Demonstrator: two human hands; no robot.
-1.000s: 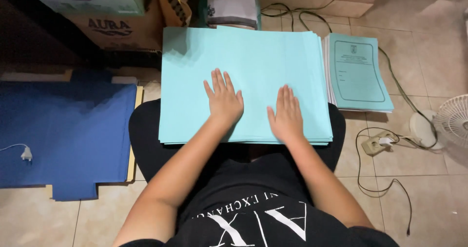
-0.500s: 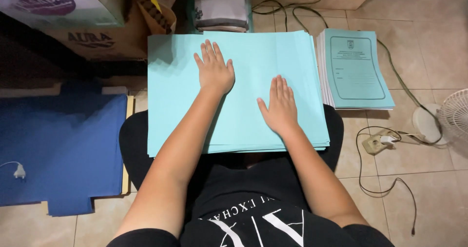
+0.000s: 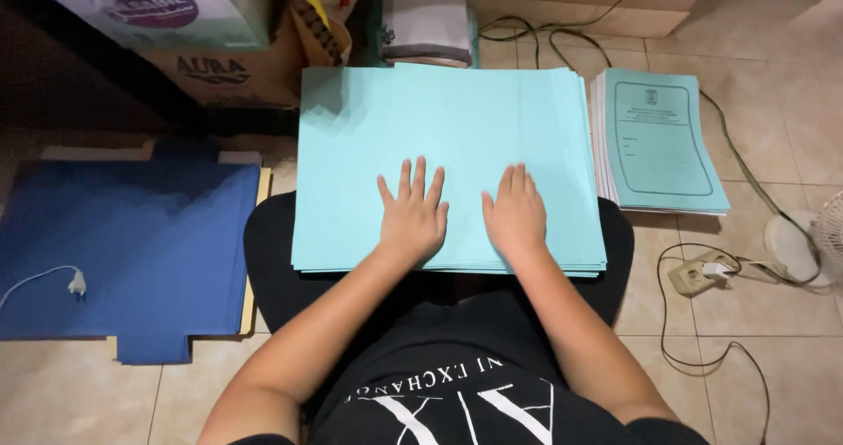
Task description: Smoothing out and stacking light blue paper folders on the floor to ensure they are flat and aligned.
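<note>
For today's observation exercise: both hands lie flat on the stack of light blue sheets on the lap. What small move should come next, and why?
Probably a sideways or fold-over sweep of the top sheet. The left hand and right hand rest palm-down, side by side, near the front edge of the light blue paper stack. The finished folded covers lie stacked on the floor to the right.

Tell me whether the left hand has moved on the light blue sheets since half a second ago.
Yes. The left hand has slid back from near the far edge of the light blue sheets toward the near edge, now lying flat beside the right hand.
</note>
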